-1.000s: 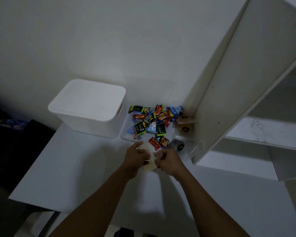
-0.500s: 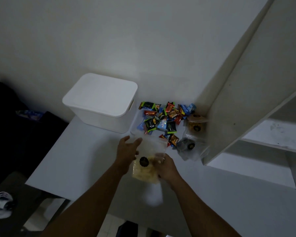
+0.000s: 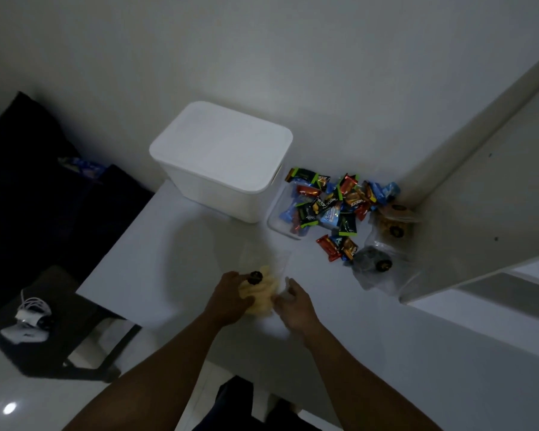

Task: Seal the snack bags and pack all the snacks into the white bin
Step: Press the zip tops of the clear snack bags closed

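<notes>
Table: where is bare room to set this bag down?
Bare: the table left of the left hand gripping the bag, in front of the white bin; also right of the right hand, toward the shelf unit. Crowded: candies and clear bags between bin and shelf.

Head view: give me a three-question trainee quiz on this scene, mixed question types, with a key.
1. True or false: the lid is on the bin.
2. The candies lie: A) inside the bin; B) on the table, right of the bin; C) on the floor.
3. Fill in: the bag between the left hand and the right hand holds ___ snacks.
Key: 1 true; 2 B; 3 yellow.
</notes>
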Tool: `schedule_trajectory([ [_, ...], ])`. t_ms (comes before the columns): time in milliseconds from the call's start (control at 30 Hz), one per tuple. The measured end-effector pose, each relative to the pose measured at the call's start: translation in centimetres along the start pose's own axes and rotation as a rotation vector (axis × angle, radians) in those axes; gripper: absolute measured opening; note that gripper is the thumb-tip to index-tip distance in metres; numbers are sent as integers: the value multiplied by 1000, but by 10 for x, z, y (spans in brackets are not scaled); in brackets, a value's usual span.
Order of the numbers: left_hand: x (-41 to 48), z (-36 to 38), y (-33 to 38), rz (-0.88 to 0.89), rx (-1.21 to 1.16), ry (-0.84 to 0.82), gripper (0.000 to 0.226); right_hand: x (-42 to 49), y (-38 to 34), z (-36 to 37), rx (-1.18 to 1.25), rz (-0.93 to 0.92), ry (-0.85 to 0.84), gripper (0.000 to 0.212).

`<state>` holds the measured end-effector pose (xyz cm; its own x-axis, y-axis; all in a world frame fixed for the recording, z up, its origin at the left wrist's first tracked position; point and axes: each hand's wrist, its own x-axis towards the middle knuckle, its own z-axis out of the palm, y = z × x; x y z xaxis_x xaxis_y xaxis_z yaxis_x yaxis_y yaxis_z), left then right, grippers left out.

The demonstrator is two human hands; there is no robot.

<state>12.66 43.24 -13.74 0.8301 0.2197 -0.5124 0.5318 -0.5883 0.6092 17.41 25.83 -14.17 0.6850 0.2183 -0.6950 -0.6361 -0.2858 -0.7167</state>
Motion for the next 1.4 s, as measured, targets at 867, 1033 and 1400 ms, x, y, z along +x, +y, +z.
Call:
schedule_trajectory([
  [867, 31, 143, 244, 458, -41, -319, 37, -44, -15, -192, 308, -140, 797, 27],
  [1033, 31, 137, 243, 392, -104, -327, 35, -47, -24, -190, 124, -152, 744, 8],
  [1400, 7, 82, 233, 313, -331, -188, 40, -72, -70, -170, 144, -165, 524, 23],
])
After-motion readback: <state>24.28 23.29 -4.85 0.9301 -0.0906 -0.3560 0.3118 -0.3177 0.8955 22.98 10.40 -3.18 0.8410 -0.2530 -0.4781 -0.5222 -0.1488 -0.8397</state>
